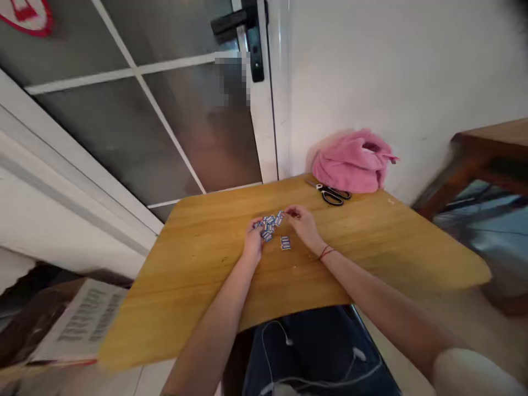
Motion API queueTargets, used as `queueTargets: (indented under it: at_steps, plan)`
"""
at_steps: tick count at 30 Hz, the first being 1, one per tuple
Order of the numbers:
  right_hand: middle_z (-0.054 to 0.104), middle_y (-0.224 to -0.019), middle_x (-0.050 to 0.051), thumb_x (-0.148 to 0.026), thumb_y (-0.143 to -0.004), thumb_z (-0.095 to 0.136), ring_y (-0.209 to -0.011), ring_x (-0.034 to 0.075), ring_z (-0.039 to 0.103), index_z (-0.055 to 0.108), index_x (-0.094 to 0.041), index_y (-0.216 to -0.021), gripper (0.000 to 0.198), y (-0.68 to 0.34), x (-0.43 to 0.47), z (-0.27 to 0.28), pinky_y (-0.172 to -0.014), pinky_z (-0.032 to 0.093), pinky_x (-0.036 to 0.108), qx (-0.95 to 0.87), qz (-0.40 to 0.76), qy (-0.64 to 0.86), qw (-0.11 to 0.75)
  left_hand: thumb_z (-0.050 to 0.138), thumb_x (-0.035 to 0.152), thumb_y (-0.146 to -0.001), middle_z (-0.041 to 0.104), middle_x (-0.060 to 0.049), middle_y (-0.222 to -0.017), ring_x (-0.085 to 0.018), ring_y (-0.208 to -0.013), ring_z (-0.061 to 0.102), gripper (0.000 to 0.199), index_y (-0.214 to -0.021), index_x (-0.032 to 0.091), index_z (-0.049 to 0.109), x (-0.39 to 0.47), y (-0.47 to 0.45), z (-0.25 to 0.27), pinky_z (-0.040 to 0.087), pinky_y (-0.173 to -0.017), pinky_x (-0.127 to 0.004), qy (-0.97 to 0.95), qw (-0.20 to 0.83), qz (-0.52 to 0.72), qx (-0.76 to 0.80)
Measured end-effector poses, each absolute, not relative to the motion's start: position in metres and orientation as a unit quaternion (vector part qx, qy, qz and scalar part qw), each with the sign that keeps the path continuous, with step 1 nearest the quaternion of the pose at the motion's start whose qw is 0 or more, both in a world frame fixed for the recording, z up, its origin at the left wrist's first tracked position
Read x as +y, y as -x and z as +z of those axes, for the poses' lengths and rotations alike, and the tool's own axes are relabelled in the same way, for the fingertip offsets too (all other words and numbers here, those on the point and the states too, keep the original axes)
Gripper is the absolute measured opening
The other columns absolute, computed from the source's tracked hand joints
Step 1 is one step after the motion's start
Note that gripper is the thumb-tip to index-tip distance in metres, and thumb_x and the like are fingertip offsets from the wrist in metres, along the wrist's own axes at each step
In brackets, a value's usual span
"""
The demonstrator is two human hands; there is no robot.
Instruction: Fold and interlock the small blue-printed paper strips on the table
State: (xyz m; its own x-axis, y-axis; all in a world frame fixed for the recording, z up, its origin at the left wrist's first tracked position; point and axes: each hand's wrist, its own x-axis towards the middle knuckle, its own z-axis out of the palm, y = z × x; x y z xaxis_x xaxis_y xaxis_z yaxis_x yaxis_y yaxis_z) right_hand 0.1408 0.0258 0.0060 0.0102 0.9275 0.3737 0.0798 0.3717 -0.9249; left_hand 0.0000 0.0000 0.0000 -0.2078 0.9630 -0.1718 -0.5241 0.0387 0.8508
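Observation:
A loose bunch of small flat blue-and-white printed pieces (269, 226) is held in my left hand (252, 242), its fingers closed around their left side. At the upper right of the bunch, one blue-and-white piece (279, 218) sticks out, and my right hand (303, 224) pinches its edge with the fingertips. Between my hands, another flat piece with dark blue bars (285, 242) lies on the wooden table (214, 269). The print is too small to read.
Black-handled scissors (333, 194) lie near the table's back edge, beside a crumpled pink cloth (355, 162) against the wall. A glazed door (193, 121) stands behind the table. White earphones (289, 341) rest on my lap. A cardboard box (82, 322) is at lower left.

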Motion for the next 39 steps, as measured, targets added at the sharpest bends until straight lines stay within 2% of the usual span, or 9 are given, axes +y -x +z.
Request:
queueTargets:
  at_steps: [5, 10, 15, 20, 24, 28, 31, 35, 39]
  plan:
    - [0.062, -0.076, 0.001, -0.032, -0.075, 0.059, -0.074, 0.015, 0.052, 0.061, -0.019, -0.076, 0.014, -0.137, 0.017, 0.005, -0.074, 0.035, 0.03, -0.706, 0.286, 0.437, 0.479, 0.054, 0.014, -0.071, 0.062, 0.0, -0.067, -0.01, -0.06, 0.058, 0.006, -0.077, 0.015, 0.054, 0.001, -0.004, -0.003, 0.045, -0.062, -0.023, -0.225, 0.633, 0.62, 0.405]
    - [0.063, -0.085, 0.002, -0.027, -0.078, 0.057, -0.088, 0.018, 0.05, 0.063, -0.022, -0.083, 0.009, -0.136, 0.011, 0.009, -0.079, 0.028, 0.033, -0.759, 0.155, 0.471, 0.422, 0.06, 0.01, -0.069, 0.064, -0.003, -0.073, -0.01, -0.063, 0.061, 0.014, -0.081, 0.014, 0.054, -0.007, -0.01, 0.003, 0.047, -0.065, -0.023, -0.255, 0.655, 0.591, 0.397]
    - [0.06, -0.084, 0.004, -0.035, -0.081, 0.051, -0.08, 0.017, 0.05, 0.06, -0.018, -0.088, 0.021, -0.153, 0.019, 0.015, -0.075, 0.031, 0.032, -0.746, 0.185, 0.496, 0.403, 0.051, 0.001, -0.07, 0.066, -0.003, -0.07, -0.013, -0.06, 0.064, 0.02, -0.085, 0.014, 0.051, -0.006, -0.006, 0.008, 0.048, -0.061, -0.023, -0.242, 0.627, 0.599, 0.435]
    - [0.059, -0.09, 0.004, -0.05, -0.061, 0.07, -0.096, 0.026, 0.044, 0.065, -0.024, -0.081, 0.033, -0.172, 0.022, 0.019, -0.082, 0.029, 0.039, -0.822, 0.217, 0.487, 0.198, 0.046, 0.001, -0.072, 0.066, -0.002, -0.067, -0.014, -0.063, 0.066, 0.019, -0.083, 0.016, 0.048, -0.002, 0.003, 0.009, 0.05, -0.064, -0.024, -0.211, 0.586, 0.645, 0.444]
    - [0.055, -0.093, 0.006, -0.049, -0.057, 0.073, -0.102, 0.029, 0.041, 0.068, -0.028, -0.08, 0.032, -0.173, 0.017, 0.021, -0.084, 0.027, 0.043, -0.842, 0.204, 0.482, 0.13, 0.043, 0.001, -0.071, 0.066, -0.003, -0.066, -0.015, -0.066, 0.067, 0.02, -0.083, 0.016, 0.048, -0.002, 0.004, 0.01, 0.05, -0.066, -0.026, -0.206, 0.578, 0.649, 0.45]
    - [0.057, -0.091, 0.005, -0.046, -0.058, 0.073, -0.099, 0.027, 0.043, 0.067, -0.025, -0.078, 0.029, -0.169, 0.018, 0.02, -0.084, 0.029, 0.042, -0.839, 0.217, 0.479, 0.141, 0.044, 0.001, -0.069, 0.065, -0.002, -0.066, -0.015, -0.061, 0.066, 0.021, -0.082, 0.016, 0.047, -0.001, 0.003, 0.008, 0.05, -0.063, -0.026, -0.21, 0.572, 0.648, 0.457]
    - [0.061, -0.081, 0.004, -0.038, -0.064, 0.069, -0.086, 0.02, 0.051, 0.063, -0.019, -0.076, 0.023, -0.168, 0.021, 0.016, -0.077, 0.035, 0.035, -0.82, 0.28, 0.463, 0.187, 0.044, 0.001, -0.066, 0.064, -0.001, -0.065, -0.014, -0.056, 0.065, 0.022, -0.081, 0.016, 0.047, -0.001, 0.003, 0.006, 0.049, -0.058, -0.024, -0.22, 0.563, 0.644, 0.469]
    - [0.06, -0.07, 0.001, -0.034, -0.068, 0.065, -0.066, 0.012, 0.053, 0.058, -0.016, -0.072, 0.02, -0.166, 0.026, 0.01, -0.064, 0.039, 0.026, -0.763, 0.392, 0.415, 0.302, 0.046, 0.002, -0.064, 0.063, 0.0, -0.065, -0.013, -0.053, 0.063, 0.023, -0.081, 0.017, 0.048, 0.0, 0.003, 0.005, 0.047, -0.057, -0.024, -0.23, 0.563, 0.637, 0.474]
    - [0.058, -0.069, 0.0, -0.039, -0.066, 0.066, -0.063, 0.011, 0.052, 0.057, -0.015, -0.073, 0.026, -0.158, 0.029, 0.007, -0.061, 0.041, 0.024, -0.694, 0.438, 0.389, 0.419, 0.048, 0.004, -0.064, 0.062, 0.0, -0.065, -0.012, -0.053, 0.06, 0.02, -0.079, 0.016, 0.05, 0.0, 0.0, 0.003, 0.046, -0.056, -0.024, -0.226, 0.571, 0.632, 0.473]
